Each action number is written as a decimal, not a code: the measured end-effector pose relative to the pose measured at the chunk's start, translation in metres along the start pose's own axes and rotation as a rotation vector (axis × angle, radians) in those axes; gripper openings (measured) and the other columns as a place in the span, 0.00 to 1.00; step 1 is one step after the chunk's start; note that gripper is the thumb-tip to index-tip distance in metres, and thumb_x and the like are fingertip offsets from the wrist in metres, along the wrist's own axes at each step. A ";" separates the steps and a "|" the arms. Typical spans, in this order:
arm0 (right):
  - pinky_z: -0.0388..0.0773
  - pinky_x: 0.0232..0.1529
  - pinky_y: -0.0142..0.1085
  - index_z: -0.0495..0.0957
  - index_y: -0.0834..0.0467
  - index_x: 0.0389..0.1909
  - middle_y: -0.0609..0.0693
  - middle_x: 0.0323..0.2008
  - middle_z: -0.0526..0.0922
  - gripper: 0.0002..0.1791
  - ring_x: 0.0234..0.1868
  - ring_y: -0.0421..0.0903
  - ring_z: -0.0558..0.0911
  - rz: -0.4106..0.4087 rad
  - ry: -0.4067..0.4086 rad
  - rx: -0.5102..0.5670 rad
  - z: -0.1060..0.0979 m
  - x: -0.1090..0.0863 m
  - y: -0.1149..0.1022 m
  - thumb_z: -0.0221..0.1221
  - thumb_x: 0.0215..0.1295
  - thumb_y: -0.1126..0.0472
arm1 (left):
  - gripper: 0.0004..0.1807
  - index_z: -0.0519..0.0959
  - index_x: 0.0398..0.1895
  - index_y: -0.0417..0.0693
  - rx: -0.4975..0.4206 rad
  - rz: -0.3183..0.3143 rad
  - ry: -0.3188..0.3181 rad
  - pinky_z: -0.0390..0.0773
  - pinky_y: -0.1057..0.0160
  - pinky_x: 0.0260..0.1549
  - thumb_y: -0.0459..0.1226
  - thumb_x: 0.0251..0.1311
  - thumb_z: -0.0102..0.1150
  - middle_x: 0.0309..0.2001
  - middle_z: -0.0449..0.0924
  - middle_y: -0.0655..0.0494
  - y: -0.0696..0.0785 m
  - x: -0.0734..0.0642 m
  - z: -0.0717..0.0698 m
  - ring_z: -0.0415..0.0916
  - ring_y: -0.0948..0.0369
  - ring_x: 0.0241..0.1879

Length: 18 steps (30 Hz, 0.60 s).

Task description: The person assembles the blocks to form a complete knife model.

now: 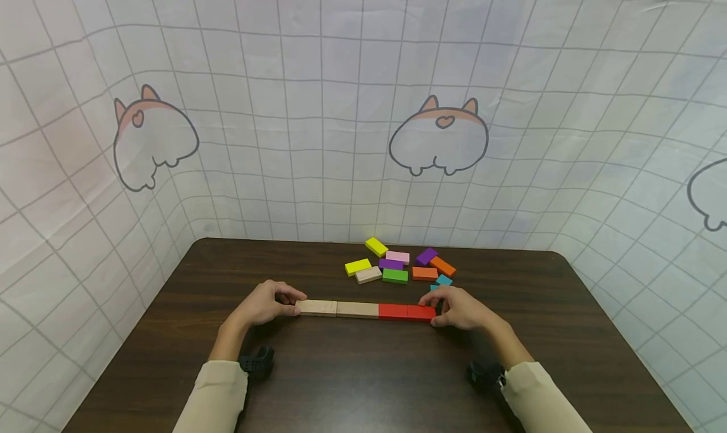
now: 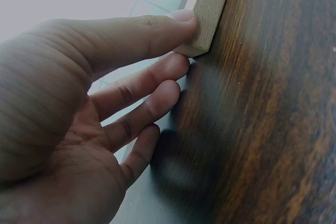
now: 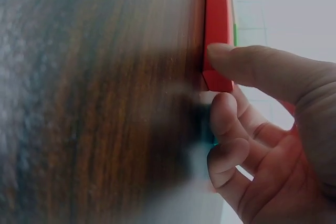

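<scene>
A straight row of wooden blocks lies across the table, end to end. Its left half is two plain wood blocks, an outer one (image 1: 318,307) and an inner one (image 1: 358,309); the right half is two red blocks, an inner one (image 1: 393,311) and an outer one (image 1: 419,313). My left hand (image 1: 268,305) pinches the outer plain block at its free end, the thumb (image 2: 181,22) on its near side. At the opposite end my right hand (image 1: 459,308) pinches the outer red block, its thumb (image 3: 236,59) on the near face. The other right fingers curl loosely past the end.
Behind the row are scattered loose blocks: yellow (image 1: 358,267), plain (image 1: 368,275), green (image 1: 395,276), purple (image 1: 391,264), pink (image 1: 397,257) and orange (image 1: 425,273). Blue blocks (image 1: 444,280) lie just behind my right hand. A gridded cloth (image 1: 352,136) hangs around the dark table (image 1: 341,382).
</scene>
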State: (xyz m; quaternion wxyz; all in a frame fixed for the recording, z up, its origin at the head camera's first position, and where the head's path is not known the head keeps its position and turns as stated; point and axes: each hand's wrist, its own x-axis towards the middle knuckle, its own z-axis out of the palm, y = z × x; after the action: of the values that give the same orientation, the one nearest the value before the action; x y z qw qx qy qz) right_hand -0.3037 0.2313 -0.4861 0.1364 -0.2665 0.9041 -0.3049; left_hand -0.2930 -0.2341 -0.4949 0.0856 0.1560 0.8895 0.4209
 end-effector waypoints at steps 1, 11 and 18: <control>0.76 0.34 0.33 0.83 0.56 0.56 0.52 0.45 0.80 0.21 0.31 0.42 0.76 0.005 0.001 0.000 0.000 0.000 0.000 0.71 0.62 0.61 | 0.13 0.89 0.48 0.47 0.001 0.000 -0.001 0.75 0.60 0.36 0.36 0.59 0.73 0.39 0.86 0.53 0.000 0.000 0.000 0.75 0.59 0.35; 0.75 0.36 0.35 0.84 0.55 0.53 0.50 0.42 0.81 0.18 0.35 0.44 0.75 0.031 0.021 -0.001 -0.002 -0.002 0.000 0.71 0.63 0.57 | 0.13 0.89 0.48 0.48 0.007 0.002 -0.002 0.76 0.60 0.37 0.36 0.59 0.73 0.39 0.86 0.54 0.000 0.000 0.000 0.75 0.59 0.35; 0.76 0.35 0.33 0.84 0.55 0.53 0.51 0.42 0.83 0.17 0.34 0.42 0.76 0.012 0.028 0.003 -0.008 -0.004 0.001 0.70 0.64 0.56 | 0.13 0.89 0.47 0.48 0.010 0.002 -0.001 0.75 0.60 0.36 0.36 0.59 0.74 0.39 0.86 0.54 0.001 -0.001 0.000 0.74 0.59 0.35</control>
State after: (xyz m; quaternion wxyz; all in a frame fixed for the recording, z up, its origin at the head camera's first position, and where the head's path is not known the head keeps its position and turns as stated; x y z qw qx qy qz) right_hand -0.3041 0.2382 -0.4800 0.1260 -0.2564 0.9071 -0.3091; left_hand -0.2924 -0.2339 -0.4937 0.0850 0.1574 0.8915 0.4163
